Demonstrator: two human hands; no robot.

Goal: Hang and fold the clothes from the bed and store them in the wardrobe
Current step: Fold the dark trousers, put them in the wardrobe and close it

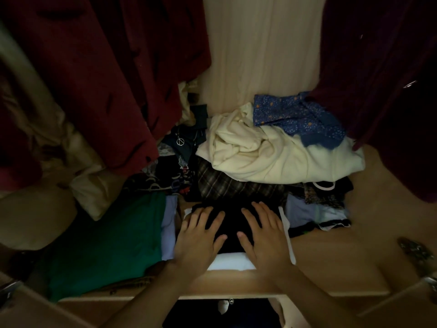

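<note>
— Head view, far left first: what hangs there?

— A dark red garment [113, 74] hangs over the left of the wardrobe shelf [331, 261]. Under it a pale cream fabric [47, 143] is bunched, and a folded green garment [104, 242] lies on the shelf, just beside the centre stack.

— And the hands?

— The left hand [198, 242] lies flat, fingers spread and straight, on a folded black garment [233, 230]. The right hand [264, 235] lies the same way on its right half, fingers spread, pinching nothing. Both palms press down on it.

— Where does that black piece sit?

— At the front middle of the shelf, on top of a folded white garment [230, 261] whose edge shows below the wrists.

— Behind and to the right?

— A plaid garment [236, 183] touches the black one's far edge. Above that, a crumpled cream garment [272, 152] carries a blue patterned cloth [298, 114]. A dark maroon garment [387, 91] hangs on the far right.
</note>
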